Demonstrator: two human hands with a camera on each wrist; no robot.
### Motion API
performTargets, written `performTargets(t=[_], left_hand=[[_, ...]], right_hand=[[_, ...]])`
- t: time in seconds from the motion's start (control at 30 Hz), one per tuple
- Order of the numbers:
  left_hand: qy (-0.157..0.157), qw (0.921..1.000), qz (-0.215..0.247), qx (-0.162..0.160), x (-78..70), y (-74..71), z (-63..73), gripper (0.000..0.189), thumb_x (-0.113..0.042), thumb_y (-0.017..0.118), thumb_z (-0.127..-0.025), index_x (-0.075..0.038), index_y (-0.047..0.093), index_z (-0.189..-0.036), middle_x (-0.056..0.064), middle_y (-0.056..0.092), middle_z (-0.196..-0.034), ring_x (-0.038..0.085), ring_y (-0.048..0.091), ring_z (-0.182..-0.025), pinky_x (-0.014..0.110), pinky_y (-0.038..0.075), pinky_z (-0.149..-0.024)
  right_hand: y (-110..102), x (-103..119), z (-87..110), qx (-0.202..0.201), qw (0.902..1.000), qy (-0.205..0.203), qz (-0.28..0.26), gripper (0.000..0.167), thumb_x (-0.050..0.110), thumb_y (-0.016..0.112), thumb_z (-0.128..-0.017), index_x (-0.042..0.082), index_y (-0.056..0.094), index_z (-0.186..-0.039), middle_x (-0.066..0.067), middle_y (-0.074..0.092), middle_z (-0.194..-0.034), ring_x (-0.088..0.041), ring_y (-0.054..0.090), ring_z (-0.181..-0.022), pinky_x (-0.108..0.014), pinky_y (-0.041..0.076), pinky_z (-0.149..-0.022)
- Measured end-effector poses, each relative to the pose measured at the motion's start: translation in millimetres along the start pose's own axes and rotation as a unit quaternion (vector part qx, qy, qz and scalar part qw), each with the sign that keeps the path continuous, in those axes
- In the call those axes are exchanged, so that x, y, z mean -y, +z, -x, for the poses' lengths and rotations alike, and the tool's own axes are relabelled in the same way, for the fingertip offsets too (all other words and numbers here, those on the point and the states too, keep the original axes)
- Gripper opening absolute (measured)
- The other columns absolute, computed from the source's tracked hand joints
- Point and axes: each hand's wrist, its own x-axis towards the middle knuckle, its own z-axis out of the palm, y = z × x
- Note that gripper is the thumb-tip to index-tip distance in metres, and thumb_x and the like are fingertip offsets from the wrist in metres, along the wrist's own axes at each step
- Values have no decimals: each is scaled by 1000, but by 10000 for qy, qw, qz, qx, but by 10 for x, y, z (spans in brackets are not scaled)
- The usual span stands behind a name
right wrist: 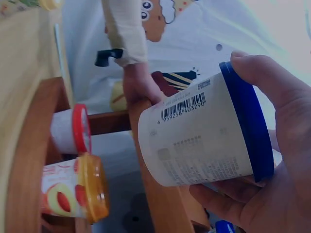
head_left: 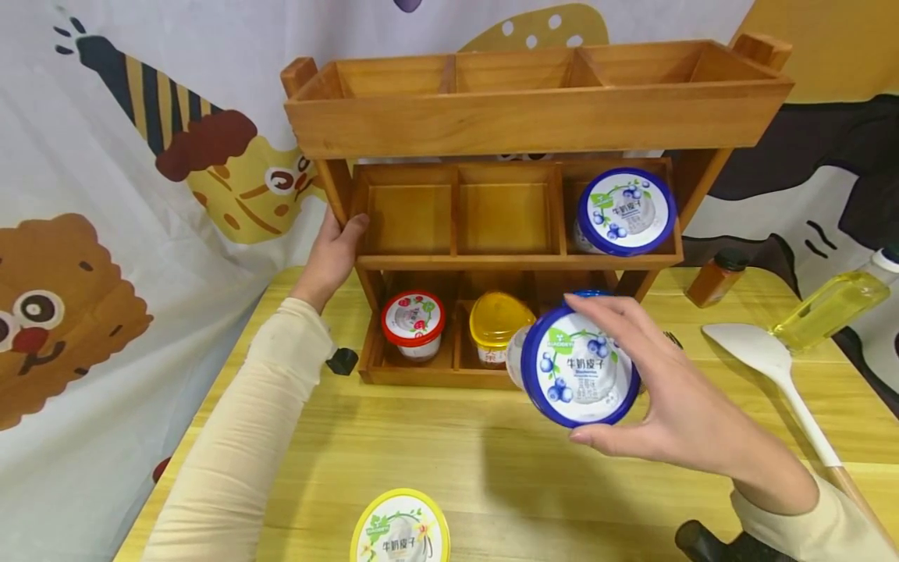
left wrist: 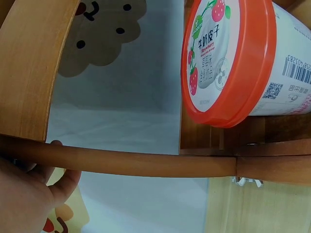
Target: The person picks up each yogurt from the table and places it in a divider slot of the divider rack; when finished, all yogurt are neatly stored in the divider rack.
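My right hand [head_left: 691,398] grips a tub with a blue lid [head_left: 586,367] and a blueberry picture, held tilted in front of the lower tier of a wooden shelf [head_left: 534,125]. In the right wrist view the tub's white side [right wrist: 194,136] carries a barcode, with thumb and fingers around the lid end. My left hand [head_left: 333,254] holds the left side post [left wrist: 131,161] of the shelf. Another blue-lidded tub [head_left: 627,212] leans in the middle tier's right compartment. Below, a red-lidded tub [head_left: 413,324] sits left and a yellow-lidded cup [head_left: 500,324] sits in the centre compartment.
A yellow-lidded tub [head_left: 400,531] stands on the table [head_left: 421,437] at the front. To the right lie a white spatula [head_left: 762,355], a small dark-capped jar [head_left: 716,279] and an oil bottle [head_left: 836,308]. Behind the shelf hangs a printed cloth [head_left: 232,47].
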Motion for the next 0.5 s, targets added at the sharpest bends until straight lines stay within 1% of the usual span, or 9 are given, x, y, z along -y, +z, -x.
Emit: performTargets(t=[0.07, 0.17, 0.2, 0.33, 0.43, 0.5], left_hand=[[-5, 10000, 11, 12, -2, -1, -3, 55, -31, 40, -105, -21, 19, -154, 9, 36, -151, 18, 36, -135, 39, 24, -116], [-28, 10000, 30, 22, -9, -2, -1, 55, -32, 40, -105, -21, 18, -154, 9, 36, -151, 19, 36, -135, 39, 24, -116], [-30, 10000, 51, 24, -10, -1, -1, 55, -31, 40, -105, -21, 18, -154, 9, 36, -151, 19, 36, -134, 39, 25, -116], [-47, 10000, 79, 16, -16, 2, 6, 55, -31, 40, -105, -21, 18, -154, 8, 36, -151, 18, 35, -135, 39, 24, -116], [-34, 9999, 97, 10, -15, 4, 7, 54, -31, 40, -105, -19, 19, -154, 10, 37, -149, 19, 37, -133, 38, 25, -115], [-20, 9999, 99, -9, -10, 6, 4, 54, -30, 40, -105, -18, 20, -154, 11, 38, -148, 19, 38, -132, 38, 26, -115]], right_hand=[[-13, -4, -72, -110, 9999, -81, -67, 119, 23, 97, -56, 20, 31, -155, -1, 41, -143, -10, 45, -118, -21, 46, -88], [-21, -2, -177, -208, 9996, -178, -108, 119, 21, 97, -56, 20, 31, -155, -3, 42, -142, -11, 45, -119, -17, 45, -89], [-25, -2, -211, -239, 9994, -216, -93, 119, 21, 97, -56, 19, 31, -155, -4, 42, -142, -12, 45, -119, -18, 45, -90], [-44, -4, -347, -360, 9991, -218, -4, 118, 20, 97, -56, 21, 31, -155, -6, 41, -144, -16, 45, -121, -25, 45, -91], [-58, -15, -451, -473, 9988, -145, 15, 117, 21, 96, -58, 25, 31, -155, -6, 41, -144, -18, 45, -120, -35, 45, -90], [-65, -30, -523, -570, 9982, -160, -19, 116, 21, 95, -59, 25, 31, -155, -7, 41, -144, -20, 44, -121, -43, 44, -91]])
